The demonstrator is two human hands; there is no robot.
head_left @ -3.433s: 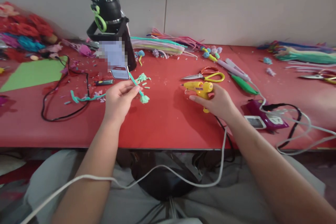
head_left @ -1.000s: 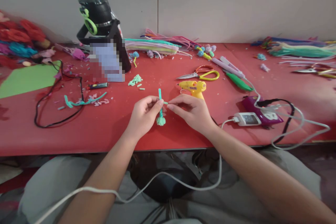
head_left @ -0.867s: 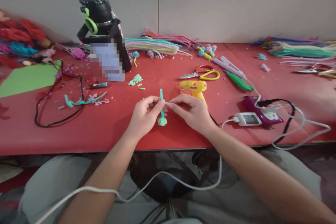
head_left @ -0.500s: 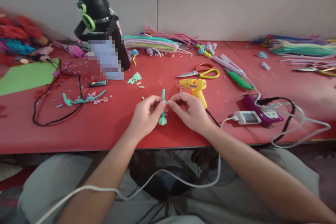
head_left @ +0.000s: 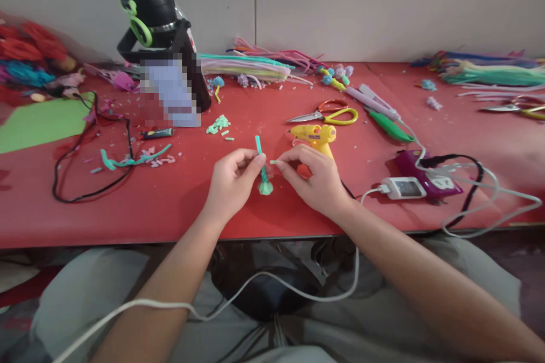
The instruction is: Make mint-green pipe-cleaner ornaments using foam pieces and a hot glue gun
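Between thumb and fingers, my left hand (head_left: 237, 174) pinches a teal stem (head_left: 258, 145), which leans slightly left. A pale green tufted head (head_left: 266, 188) hangs at the stem's lower end, above the red table (head_left: 191, 210). My right hand (head_left: 313, 177) is closed on a small pale green piece (head_left: 273, 162) that sticks out from its fingertips toward the stem. A narrow gap separates the two hands. Just behind my right hand lies a yellow glue gun (head_left: 326, 135), partly covered by it. Loose green pieces (head_left: 218, 124) are heaped farther back.
Scissors (head_left: 340, 115) lie behind the glue gun. A black bottle (head_left: 198, 82) stands back left. Pipe cleaner bundles (head_left: 251, 67) line the wall. At right are a lilac tool (head_left: 370, 101), a white device (head_left: 404, 188) and cables. A black cord (head_left: 55, 176) loops at left.
The stem has tilted to the left at its top, and its tufted head has risen slightly. My right hand has moved a little away, showing more of the small green piece.
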